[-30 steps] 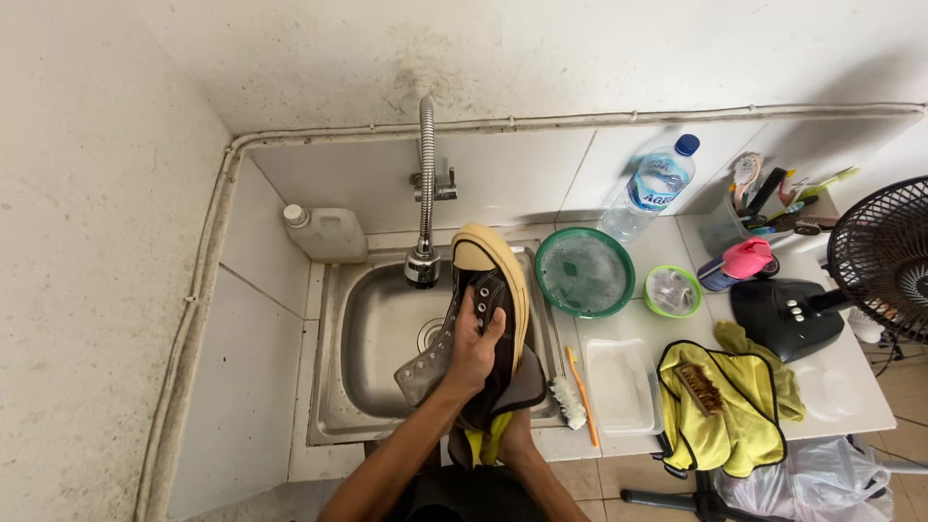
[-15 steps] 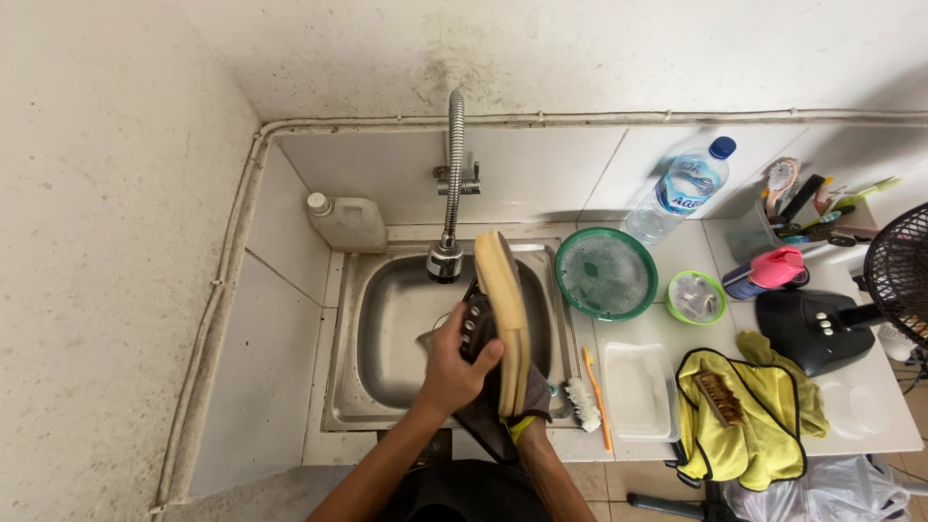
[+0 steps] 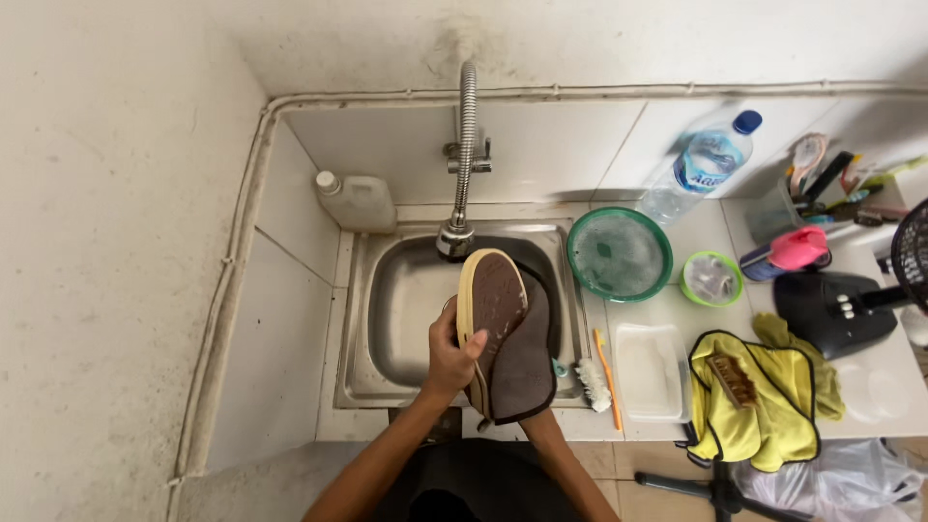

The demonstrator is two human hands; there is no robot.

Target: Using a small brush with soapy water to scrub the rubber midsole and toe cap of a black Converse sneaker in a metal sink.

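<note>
My left hand (image 3: 450, 358) grips a shoe (image 3: 491, 311) by its edge and holds it upright over the steel sink (image 3: 406, 300). The brown sole with its tan rim faces me, toe up near the faucet head. A brown cloth (image 3: 527, 367) lies against the shoe's right side and hangs down over the sink's front edge. My right forearm (image 3: 559, 459) runs up under that cloth; the right hand itself is covered by it and seems to hold it against the shoe.
A flexible metal faucet (image 3: 467, 145) rises behind the sink, with a white jug (image 3: 358, 201) to its left. On the counter to the right: green strainer bowl (image 3: 619, 253), small green cup (image 3: 711, 278), water bottle (image 3: 701, 169), scrub brush (image 3: 592, 384), white tray (image 3: 651, 370), yellow cloth (image 3: 764, 416), black fan base (image 3: 836, 309).
The shoe has been turned from upper side up, through its side edge, to sole facing me. The brown cloth now lies against its right side.
</note>
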